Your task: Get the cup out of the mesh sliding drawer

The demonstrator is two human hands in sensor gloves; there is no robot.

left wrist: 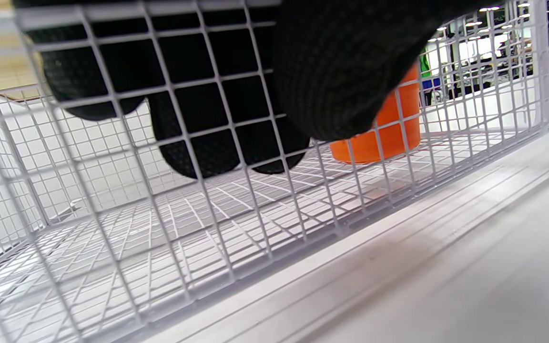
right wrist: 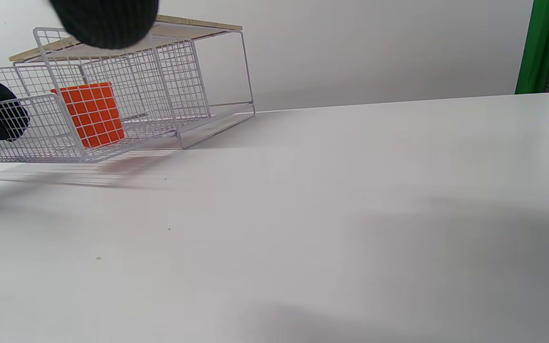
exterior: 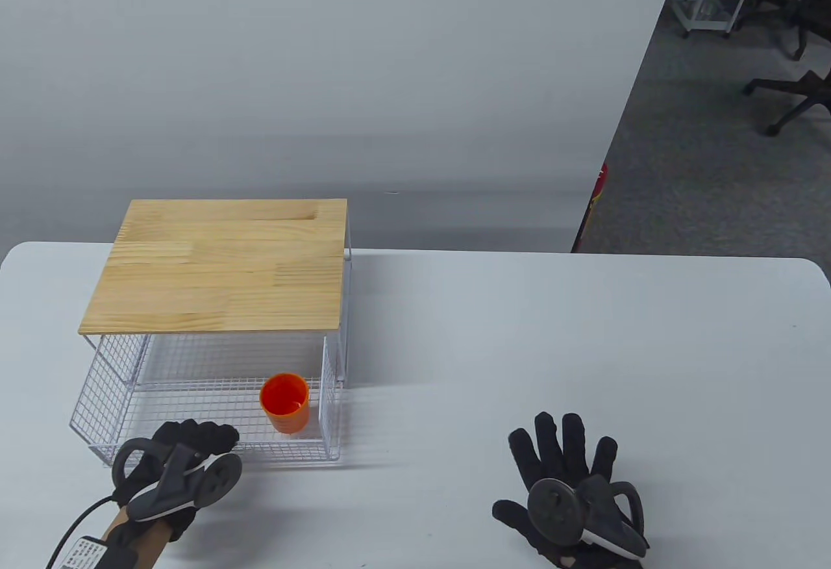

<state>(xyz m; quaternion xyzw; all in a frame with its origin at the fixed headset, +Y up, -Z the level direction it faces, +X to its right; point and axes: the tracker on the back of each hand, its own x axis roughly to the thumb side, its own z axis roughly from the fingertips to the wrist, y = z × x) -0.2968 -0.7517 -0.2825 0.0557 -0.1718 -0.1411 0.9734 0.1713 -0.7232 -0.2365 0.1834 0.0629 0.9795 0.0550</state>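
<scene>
An orange cup stands upright in the front right corner of the white mesh drawer, which is pulled out from under the wood-topped wire frame. My left hand grips the drawer's front wall left of the cup. In the left wrist view its fingers hang inside the mesh and the thumb lies outside, with the cup just beyond. My right hand rests flat on the table with fingers spread, empty, well right of the drawer. The right wrist view shows the cup through the mesh.
The white table runs from the drawer to its right edge. A grey wall panel stands behind the table. Office chairs and a cart stand on the floor at the far right.
</scene>
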